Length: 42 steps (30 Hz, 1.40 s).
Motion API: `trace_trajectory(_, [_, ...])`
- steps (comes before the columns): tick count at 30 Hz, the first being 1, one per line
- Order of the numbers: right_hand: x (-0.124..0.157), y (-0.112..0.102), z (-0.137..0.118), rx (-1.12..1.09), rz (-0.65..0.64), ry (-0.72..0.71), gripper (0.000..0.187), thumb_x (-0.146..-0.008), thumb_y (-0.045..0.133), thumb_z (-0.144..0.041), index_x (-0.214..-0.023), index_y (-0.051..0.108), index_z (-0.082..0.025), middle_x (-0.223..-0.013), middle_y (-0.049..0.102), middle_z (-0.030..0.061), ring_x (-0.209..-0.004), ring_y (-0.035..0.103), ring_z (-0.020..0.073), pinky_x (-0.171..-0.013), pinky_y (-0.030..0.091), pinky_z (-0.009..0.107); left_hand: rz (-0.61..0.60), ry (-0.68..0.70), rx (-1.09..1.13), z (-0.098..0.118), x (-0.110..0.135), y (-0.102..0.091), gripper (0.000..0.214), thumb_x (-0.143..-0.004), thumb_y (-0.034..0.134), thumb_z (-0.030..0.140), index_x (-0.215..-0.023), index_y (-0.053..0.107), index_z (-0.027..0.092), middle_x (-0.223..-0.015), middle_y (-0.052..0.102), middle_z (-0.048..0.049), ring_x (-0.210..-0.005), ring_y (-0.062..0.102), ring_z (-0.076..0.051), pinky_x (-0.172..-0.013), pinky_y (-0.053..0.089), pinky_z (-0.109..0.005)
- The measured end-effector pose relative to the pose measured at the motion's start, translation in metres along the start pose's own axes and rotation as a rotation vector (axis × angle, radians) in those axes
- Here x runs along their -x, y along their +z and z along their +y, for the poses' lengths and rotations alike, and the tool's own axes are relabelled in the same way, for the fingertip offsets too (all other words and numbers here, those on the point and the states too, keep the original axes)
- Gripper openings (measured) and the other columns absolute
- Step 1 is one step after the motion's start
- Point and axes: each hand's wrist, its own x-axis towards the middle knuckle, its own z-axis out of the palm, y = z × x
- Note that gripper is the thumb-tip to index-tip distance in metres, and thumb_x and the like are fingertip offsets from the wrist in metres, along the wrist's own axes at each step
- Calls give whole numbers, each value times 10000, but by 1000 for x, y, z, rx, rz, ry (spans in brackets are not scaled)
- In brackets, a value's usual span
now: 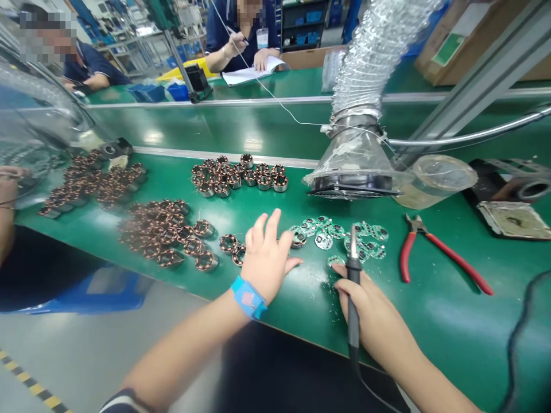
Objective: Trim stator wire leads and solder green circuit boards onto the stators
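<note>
My left hand (264, 261), with a blue band at its wrist, is spread open over the green bench, palm down. Just left of its fingers lie a few copper-wound motor stators (228, 244), partly hidden by the hand. Another stator (298, 240) sits right of its fingertips, beside a round green circuit board. My right hand (365, 304) is closed on a soldering iron (353, 275), whose metal tip points away from me. At that hand's fingertips is a circuit board (336, 261); whether they grip it, I cannot tell. More round circuit boards (323, 241) lie beyond.
Red-handled cutters (424, 246) lie at right. A fume duct hood (355, 166) hangs over the bench, near a clear plastic cup (439, 178). Several stators (235, 178) stand at the back, with a larger group (159, 229) at left. Co-workers (243, 40) sit opposite and at left.
</note>
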Motion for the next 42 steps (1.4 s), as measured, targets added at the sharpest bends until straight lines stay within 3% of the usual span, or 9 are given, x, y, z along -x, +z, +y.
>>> trace_trajectory(3, [16,-3,2,-37,58,-24,174,-848,502,-103,-1003,476,-178,-1163,584,189,-1085,571,303,-830,518,486,29,-50,90,-29,4,-25,192,-841,518,267,-1009,563,185,-1176,540,-138,-1138,460,-273,-938,379,-485])
trace_trajectory(7, [24,-4,8,-46,139,7,194,-819,577,-123,-980,499,-201,-1174,577,151,-1032,594,276,-822,517,441,-192,64,19,-49,39,-47,203,-818,514,162,-988,603,227,-1192,520,-106,-1150,442,-276,-940,383,-504])
trace_trajectory(11, [11,-1,9,-1,165,47,194,-790,644,-195,-940,523,-178,-1073,627,168,-952,598,306,-761,503,460,-133,121,-109,-41,62,-32,134,-812,534,145,-846,644,213,-1348,431,-110,-1287,277,-389,-905,380,-589])
trace_trajectory(15, [1,-3,7,-11,174,65,132,-813,608,-187,-908,519,-162,-1001,643,178,-920,609,307,-744,494,444,-10,103,83,-12,72,-9,126,-814,569,266,-787,628,159,-1122,607,-149,-1065,548,-307,-824,488,-494])
trace_trajectory(21, [6,-21,-5,-75,243,136,128,-811,601,-226,-859,495,-171,-999,636,176,-865,638,290,-750,485,415,-146,-443,690,23,85,-13,247,-831,513,296,-1039,560,170,-1208,546,-180,-837,638,-204,-722,552,-368])
trace_trajectory(24, [8,-24,-21,-163,244,73,217,-762,644,-135,-886,472,-181,-1049,630,151,-928,631,247,-807,481,350,-313,-770,984,16,76,-11,262,-822,517,307,-1015,564,136,-835,661,-100,-641,622,-156,-613,542,-307])
trace_trajectory(27, [9,-16,-37,-248,157,-38,237,-767,604,-49,-918,490,-192,-1115,605,124,-1024,601,222,-825,490,316,-392,-845,1202,10,65,-1,221,-745,620,290,-874,647,112,-635,629,-25,-519,568,-111,-534,504,-246])
trace_trajectory(34, [11,4,-49,-272,110,-33,226,-790,567,-47,-965,496,-171,-1132,617,181,-1015,615,244,-782,533,369,-291,-802,1246,21,71,13,127,-701,676,238,-794,722,164,-778,697,-46,-665,619,-140,-615,517,-241])
trace_trajectory(42, [10,2,-49,-306,18,-21,270,-809,502,-13,-1029,494,-169,-1210,599,190,-1098,571,234,-840,514,373,-145,-191,678,19,77,5,304,-839,446,181,-1035,676,221,-769,669,-70,-670,609,-163,-628,508,-280])
